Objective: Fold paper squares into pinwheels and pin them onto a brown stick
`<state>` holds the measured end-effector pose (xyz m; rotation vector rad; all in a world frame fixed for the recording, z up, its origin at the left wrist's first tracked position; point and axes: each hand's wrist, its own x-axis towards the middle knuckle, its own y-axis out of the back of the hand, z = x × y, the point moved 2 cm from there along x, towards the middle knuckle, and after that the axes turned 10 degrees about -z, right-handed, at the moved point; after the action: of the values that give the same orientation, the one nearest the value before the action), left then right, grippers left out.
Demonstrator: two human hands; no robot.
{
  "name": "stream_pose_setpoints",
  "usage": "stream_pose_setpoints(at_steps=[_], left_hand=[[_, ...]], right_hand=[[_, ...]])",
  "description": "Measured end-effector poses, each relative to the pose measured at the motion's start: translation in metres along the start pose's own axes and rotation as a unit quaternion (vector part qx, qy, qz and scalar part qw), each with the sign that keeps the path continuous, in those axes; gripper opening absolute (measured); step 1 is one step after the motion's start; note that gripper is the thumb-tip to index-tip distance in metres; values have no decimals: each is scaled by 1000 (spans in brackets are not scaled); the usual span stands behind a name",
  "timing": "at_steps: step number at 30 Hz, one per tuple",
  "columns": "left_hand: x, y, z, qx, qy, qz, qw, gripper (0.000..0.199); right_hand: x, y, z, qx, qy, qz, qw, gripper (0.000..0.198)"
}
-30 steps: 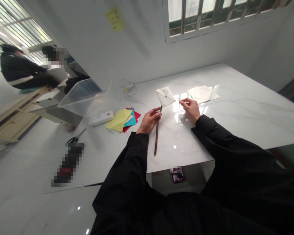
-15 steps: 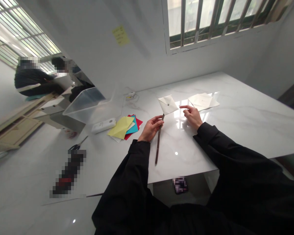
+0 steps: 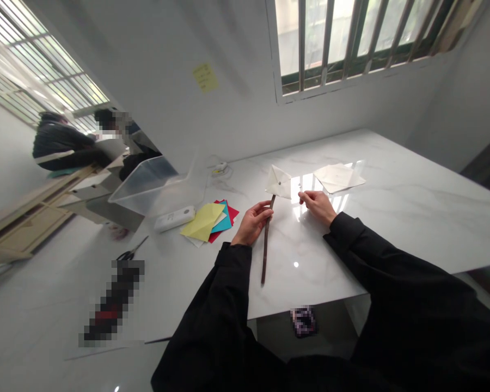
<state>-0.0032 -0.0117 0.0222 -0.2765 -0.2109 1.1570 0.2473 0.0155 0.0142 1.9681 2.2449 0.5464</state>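
A white paper pinwheel with a small dark pin at its centre is fixed to the top of a thin brown stick. My left hand grips the stick just below the pinwheel, the thumb and fingers pressed round it. To the right of the pinwheel, apart from it, my right hand is closed with its fingers curled in, and I see nothing in them. A tiny item, too small to name, lies on the table just beyond the right fingertips. Behind that hand are flat white paper sheets.
On the white table, coloured papers lie left of my left hand, beside a white oblong device and a clear plastic bin. Scissors and a blurred-out dark item lie farther left. Two people sit in the background.
The pinwheel has turned on its pin. My right index finger was stretched out towards the pinwheel's corner and is now curled in. The left hand keeps its grip. The whole view has shifted slightly.
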Motion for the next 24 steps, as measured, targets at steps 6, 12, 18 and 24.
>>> stream_pose_setpoints(at_steps=[6,12,18,24], left_hand=[[0,0,0,-8,-2,11,1000,54],[-2,-2,3,-5,-12,28,1000,52],[0,2,-1,-17,-1,38,999,55],[-2,0,1,-9,-2,28,1000,53]], right_hand=[[-5,-4,-7,66,-38,-18,997,71],[-14,-22,-23,86,-23,-217,972,75],[-8,-13,-15,147,-41,-53,987,70],[-14,-21,-22,152,-52,-221,962,72]])
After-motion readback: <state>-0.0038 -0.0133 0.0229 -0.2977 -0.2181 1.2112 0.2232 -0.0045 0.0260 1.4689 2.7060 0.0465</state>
